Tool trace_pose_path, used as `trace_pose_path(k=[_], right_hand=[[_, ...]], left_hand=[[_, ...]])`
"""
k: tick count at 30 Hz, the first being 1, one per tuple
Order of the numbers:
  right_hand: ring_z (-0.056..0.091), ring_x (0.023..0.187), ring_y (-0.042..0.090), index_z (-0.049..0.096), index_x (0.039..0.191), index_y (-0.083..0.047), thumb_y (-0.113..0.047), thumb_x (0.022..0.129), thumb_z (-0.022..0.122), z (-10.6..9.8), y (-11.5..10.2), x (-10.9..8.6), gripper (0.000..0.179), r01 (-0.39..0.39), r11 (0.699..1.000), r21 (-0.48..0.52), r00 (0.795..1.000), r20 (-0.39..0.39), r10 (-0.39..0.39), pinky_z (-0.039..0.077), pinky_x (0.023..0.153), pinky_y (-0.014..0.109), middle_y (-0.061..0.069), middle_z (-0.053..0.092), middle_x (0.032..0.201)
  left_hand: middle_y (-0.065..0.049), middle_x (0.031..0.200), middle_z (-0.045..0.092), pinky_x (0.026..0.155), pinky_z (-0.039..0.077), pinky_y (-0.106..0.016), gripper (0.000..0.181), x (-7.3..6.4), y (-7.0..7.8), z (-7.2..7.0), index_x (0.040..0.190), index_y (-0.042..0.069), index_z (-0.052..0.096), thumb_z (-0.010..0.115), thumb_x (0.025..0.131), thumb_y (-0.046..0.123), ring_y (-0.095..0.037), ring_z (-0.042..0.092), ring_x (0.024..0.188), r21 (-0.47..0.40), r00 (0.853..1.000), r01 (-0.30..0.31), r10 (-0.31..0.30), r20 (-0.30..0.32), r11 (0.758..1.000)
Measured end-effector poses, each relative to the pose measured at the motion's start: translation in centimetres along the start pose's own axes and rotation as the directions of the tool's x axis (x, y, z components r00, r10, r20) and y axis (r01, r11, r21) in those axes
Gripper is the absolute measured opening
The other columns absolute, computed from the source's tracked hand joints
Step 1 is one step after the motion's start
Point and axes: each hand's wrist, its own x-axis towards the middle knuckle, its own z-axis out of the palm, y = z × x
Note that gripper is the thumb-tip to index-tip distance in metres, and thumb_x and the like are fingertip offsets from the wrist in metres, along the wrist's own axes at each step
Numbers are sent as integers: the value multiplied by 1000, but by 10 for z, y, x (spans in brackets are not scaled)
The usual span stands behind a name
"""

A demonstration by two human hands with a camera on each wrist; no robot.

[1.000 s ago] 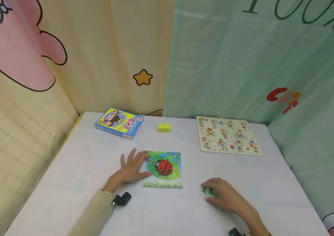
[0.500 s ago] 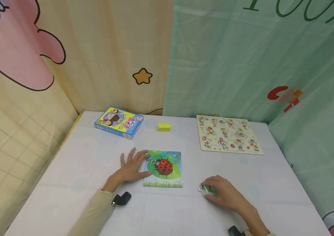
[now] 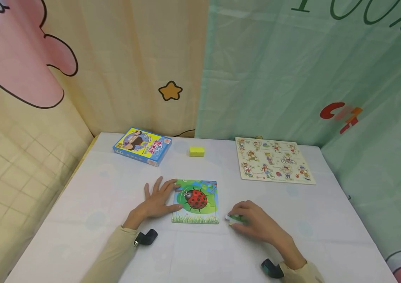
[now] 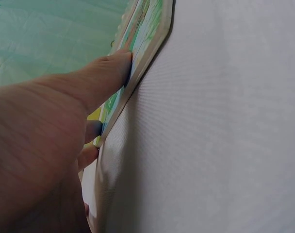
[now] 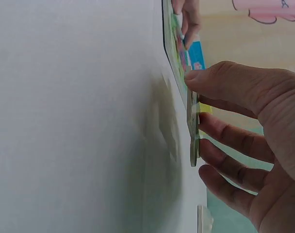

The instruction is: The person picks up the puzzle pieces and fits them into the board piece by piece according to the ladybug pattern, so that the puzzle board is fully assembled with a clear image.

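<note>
A square ladybug jigsaw puzzle (image 3: 205,212) lies flat on the white table in the head view. My left hand (image 3: 155,203) rests at its left side with fingers spread; the thumb and a fingertip press on its left edge. In the left wrist view the left thumb (image 4: 106,77) lies on the edge of the board. To the right of the puzzle, my right hand (image 3: 257,223) pinches a green-and-white puzzle piece (image 3: 234,220) between thumb and fingers. The right wrist view shows the piece (image 5: 192,119) edge-on above the table, its shadow below; its printed face is partly hidden.
A blue-and-yellow box (image 3: 142,145) sits at the back left. Right of it stands a small yellow block (image 3: 197,151). A wooden board with printed figures (image 3: 274,161) lies at the back right. Printed curtains (image 3: 257,78) hang behind the table.
My right hand has moved left and slightly farther from me with the puzzle piece, closer to the puzzle. The left hand and the puzzle have stayed in place.
</note>
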Motion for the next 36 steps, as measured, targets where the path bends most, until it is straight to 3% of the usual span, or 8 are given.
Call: trace_pose_path(k=[15, 26, 36], right_hand=[[63, 112, 17, 76, 115, -14, -23, 90, 76, 13, -34, 55, 27, 148, 988, 31, 988, 32, -149, 53, 96, 37, 1, 69, 118], [62, 114, 16, 77, 112, -13, -22, 90, 76, 33, -59, 83, 24, 178, 984, -3, 981, 76, -178, 52, 99, 34, -2, 70, 119], [60, 114, 16, 78, 110, -15, -22, 90, 74, 40, -65, 89, 21, 166, 982, -86, 983, 100, -157, 53, 98, 32, -1, 69, 118]], left_hand=[[-8, 164, 24, 109, -12, -78, 71, 0, 0, 0, 149, 18, 43, 70, 90, 48, -49, -3, 152, 11, 1000, 4, -4, -5, 1000], [-8, 164, 25, 109, -9, -79, 72, -1, 1, -1, 150, 18, 43, 69, 90, 49, -49, -2, 152, 24, 1000, 9, -9, -5, 1000], [-8, 164, 25, 108, -9, -80, 72, 0, 0, 0, 149, 17, 43, 69, 90, 49, -50, -1, 151, 20, 1000, -8, 8, -12, 1000]])
